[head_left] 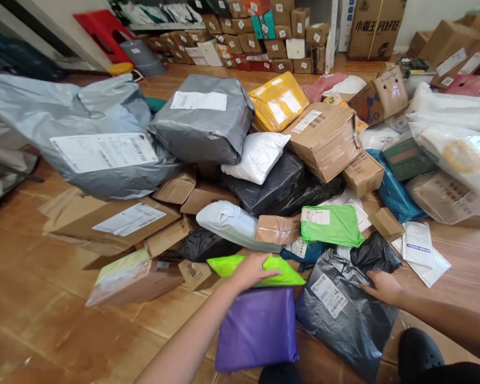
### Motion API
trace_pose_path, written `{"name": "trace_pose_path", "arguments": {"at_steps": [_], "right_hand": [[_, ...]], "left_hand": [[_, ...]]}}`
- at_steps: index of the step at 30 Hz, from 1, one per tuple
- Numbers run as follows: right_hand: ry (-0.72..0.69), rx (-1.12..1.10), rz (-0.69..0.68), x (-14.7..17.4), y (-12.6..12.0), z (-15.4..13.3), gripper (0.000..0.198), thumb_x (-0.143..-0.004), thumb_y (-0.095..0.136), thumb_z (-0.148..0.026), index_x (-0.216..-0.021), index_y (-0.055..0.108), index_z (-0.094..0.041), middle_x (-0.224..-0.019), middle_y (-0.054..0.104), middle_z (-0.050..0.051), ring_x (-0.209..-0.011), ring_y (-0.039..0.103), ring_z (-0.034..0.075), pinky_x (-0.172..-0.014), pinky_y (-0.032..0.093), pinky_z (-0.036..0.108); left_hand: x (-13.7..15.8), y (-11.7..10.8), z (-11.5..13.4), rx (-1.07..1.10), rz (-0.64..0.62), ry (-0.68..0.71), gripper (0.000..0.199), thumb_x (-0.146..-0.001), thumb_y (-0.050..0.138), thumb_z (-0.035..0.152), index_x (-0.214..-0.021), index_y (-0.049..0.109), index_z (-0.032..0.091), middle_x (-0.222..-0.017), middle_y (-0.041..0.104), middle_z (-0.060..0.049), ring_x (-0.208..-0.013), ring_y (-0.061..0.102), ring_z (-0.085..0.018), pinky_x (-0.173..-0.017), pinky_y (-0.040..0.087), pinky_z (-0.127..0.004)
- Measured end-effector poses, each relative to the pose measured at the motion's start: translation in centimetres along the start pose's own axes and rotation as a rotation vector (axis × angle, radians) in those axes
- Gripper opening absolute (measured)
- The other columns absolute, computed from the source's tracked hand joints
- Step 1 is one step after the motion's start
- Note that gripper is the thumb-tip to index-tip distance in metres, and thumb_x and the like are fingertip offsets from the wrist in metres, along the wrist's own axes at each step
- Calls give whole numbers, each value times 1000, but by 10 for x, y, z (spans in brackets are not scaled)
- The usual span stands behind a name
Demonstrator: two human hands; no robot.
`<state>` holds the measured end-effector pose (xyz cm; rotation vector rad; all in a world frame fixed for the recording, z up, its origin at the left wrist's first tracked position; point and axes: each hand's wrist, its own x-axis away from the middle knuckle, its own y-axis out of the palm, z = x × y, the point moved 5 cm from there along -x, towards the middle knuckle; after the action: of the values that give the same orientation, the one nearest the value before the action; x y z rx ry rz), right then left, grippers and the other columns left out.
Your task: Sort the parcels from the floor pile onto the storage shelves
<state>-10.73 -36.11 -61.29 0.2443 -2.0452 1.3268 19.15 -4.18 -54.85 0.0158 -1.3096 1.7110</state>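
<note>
My left hand [253, 271] is closed on the top of a lime-green mailer bag [290, 273], its thumb across the front and the other fingers partly hidden. Just below lies a flat purple package [258, 330]. My right hand [384, 287] pinches the upper right edge of a dark grey plastic mailer bag [354, 314], which carries a white shipping label [329, 295]. A crumpled black bag [375, 253] touches the top of that mailer. Above it rests a bright green packet [331, 225], beside a small brown box [278, 229].
Parcels are heaped ahead, among them a big grey wrapped parcel [204, 120], a large grey bag [100, 133] and a brown carton [324, 138]. Shelved boxes [248, 42] line the back wall. A dark clog [418, 352] stands at the lower right on the tiled floor [36, 314].
</note>
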Motion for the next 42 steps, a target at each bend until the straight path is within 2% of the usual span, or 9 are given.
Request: {"name": "trace_pose_path", "arguments": {"at_steps": [4,8,11,14,18,22,30,35,42], "right_hand": [[9,-50,80,-6,-19,-7,30,-95,55,-42,-105,67,-16,-109,76,16,-101,71,29,-84,46,34],[21,-124,128,-8,-24,-5,27,-92,56,-39,-107,67,-18,-100,75,12,-88,68,24,-77,44,32],[25,-121,104,-11,-21,-5,26,-93,54,-37,-104,66,-17,-96,74,12,-85,67,24,-76,44,32],[-5,-118,92,-16,-17,-8,22,-92,53,-36,-98,66,-19,-96,74,11,-88,67,24,-78,44,32],[-38,-111,87,-21,-13,-10,25,-92,51,-38,-98,66,-19,-95,73,11,-89,68,25,-80,46,33],[-45,-107,103,-22,-13,-10,29,-91,49,-40,-99,67,-19,-95,73,11,-89,68,27,-80,47,34],[-48,-160,128,-22,2,5,26,-87,48,-43,-91,64,-22,-90,74,10,-82,68,26,-76,47,35],[-68,-223,217,-30,20,18,30,-85,47,-52,-80,61,-26,-76,71,7,-72,66,27,-70,48,36],[-75,-335,300,-30,36,42,32,-75,53,-67,-70,59,-37,-60,65,3,-61,67,33,-62,54,45]], "left_hand": [[-14,-18,11,-230,104,59,40,-91,62,58,-107,71,22,-107,79,-13,-105,73,-36,-92,54,-42],[-9,-53,16,-226,499,174,36,-102,44,49,-95,70,24,-95,75,-10,-97,71,-30,-91,54,-42],[-3,-78,15,-214,765,114,36,-102,44,45,-101,72,23,-99,73,-13,-100,68,-31,-93,54,-43],[-7,-101,11,-240,883,-54,40,-99,51,43,-122,72,17,-113,71,-18,-110,63,-36,-96,53,-48],[-24,-126,9,-343,846,-255,43,-93,62,42,-123,72,12,-125,69,-22,-120,58,-42,-111,42,-59],[-40,-135,15,-430,740,-247,38,-97,58,45,-115,73,14,-109,76,-19,-114,61,-40,-120,29,-61],[-55,-159,40,-192,847,-342,51,-99,54,58,-118,68,13,-120,73,-21,-121,60,-40,-103,43,-52],[-86,-171,46,194,704,-504,43,-100,57,50,-125,62,15,-121,76,-18,-119,67,-37,-98,48,-47],[-84,-179,52,-144,727,-369,38,-105,45,31,-121,69,7,-114,76,-25,-117,68,-36,-101,46,-50]]}}
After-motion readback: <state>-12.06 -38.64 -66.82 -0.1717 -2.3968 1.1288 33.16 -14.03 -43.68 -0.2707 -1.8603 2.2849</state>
